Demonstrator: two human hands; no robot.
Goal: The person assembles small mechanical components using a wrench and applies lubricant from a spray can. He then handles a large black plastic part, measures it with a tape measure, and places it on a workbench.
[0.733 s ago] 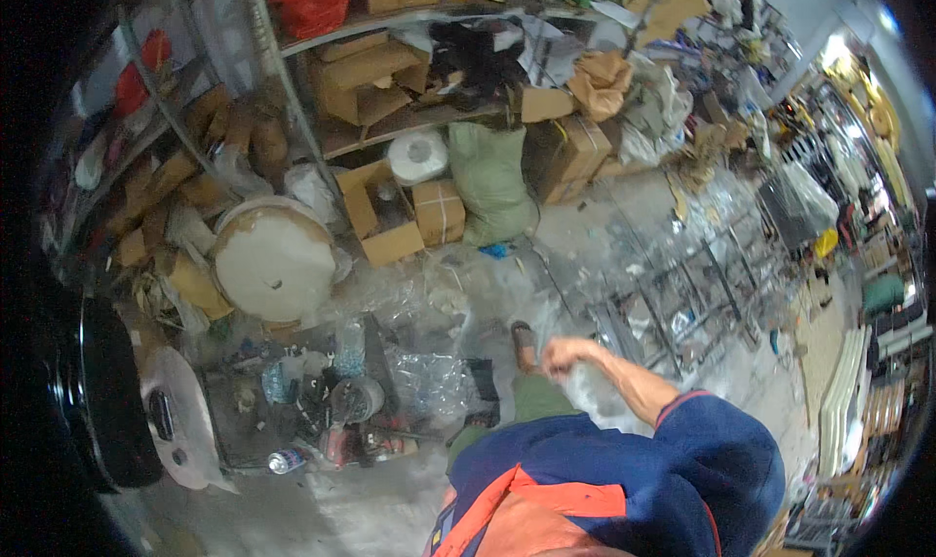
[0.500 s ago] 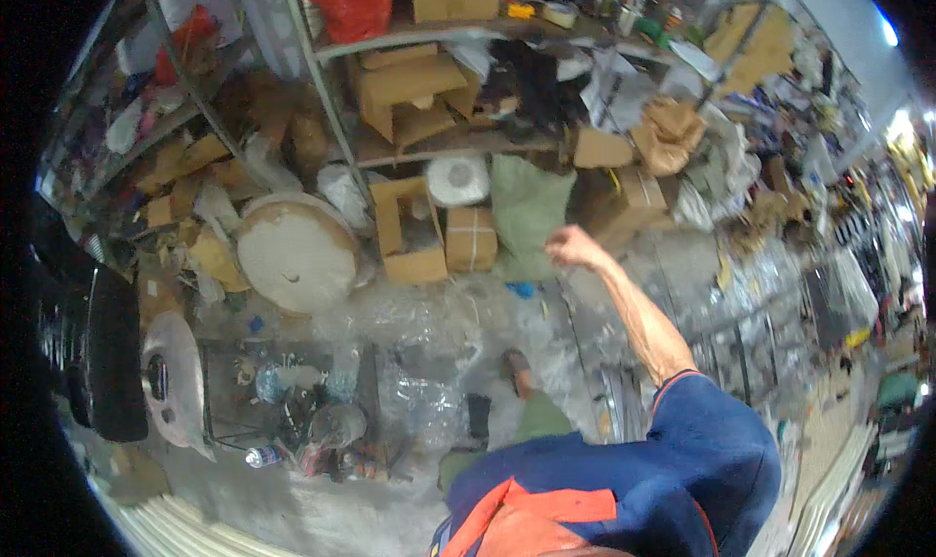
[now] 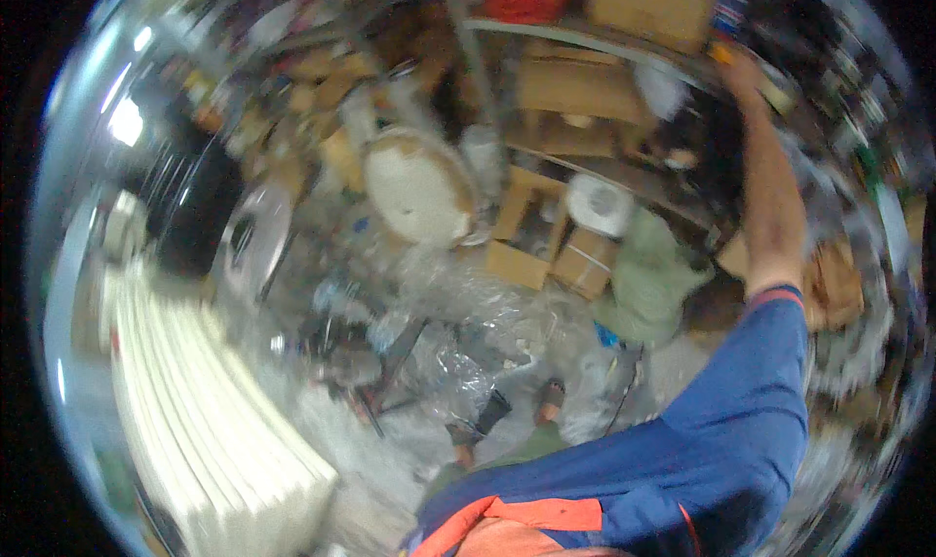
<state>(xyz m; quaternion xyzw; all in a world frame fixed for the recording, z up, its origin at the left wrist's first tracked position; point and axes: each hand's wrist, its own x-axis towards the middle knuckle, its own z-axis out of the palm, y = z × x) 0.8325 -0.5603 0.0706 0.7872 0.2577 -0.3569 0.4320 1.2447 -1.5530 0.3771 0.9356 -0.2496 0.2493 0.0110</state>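
My right arm stretches up and away to the shelf board. At its end my right hand (image 3: pixel 741 72) is at a small yellow-orange object (image 3: pixel 721 52) on the board, its fingertips against or over it. Motion blur smears the fingers, so I cannot tell whether they grip it. Just beyond the hand stands a blue-and-white can (image 3: pixel 728 9). To its left is a large cardboard box (image 3: pixel 651 9), and on the right lies a pale roll (image 3: pixel 776 91), apparently of tape. My left hand is out of the picture.
Below the shelf (image 3: pixel 595 40) are an open carton (image 3: pixel 526 226), a white roll (image 3: pixel 599 204) and a green sack (image 3: pixel 648 279). A big round disc (image 3: pixel 419 187) leans farther left. Long white strips (image 3: pixel 214 430) fill the lower left; plastic film (image 3: pixel 468 362) litters the floor by my feet.
My right hand has risen from above the green sack to the yellow-orange object on the shelf. The view has turned, so the shelf and boxes now appear farther right.
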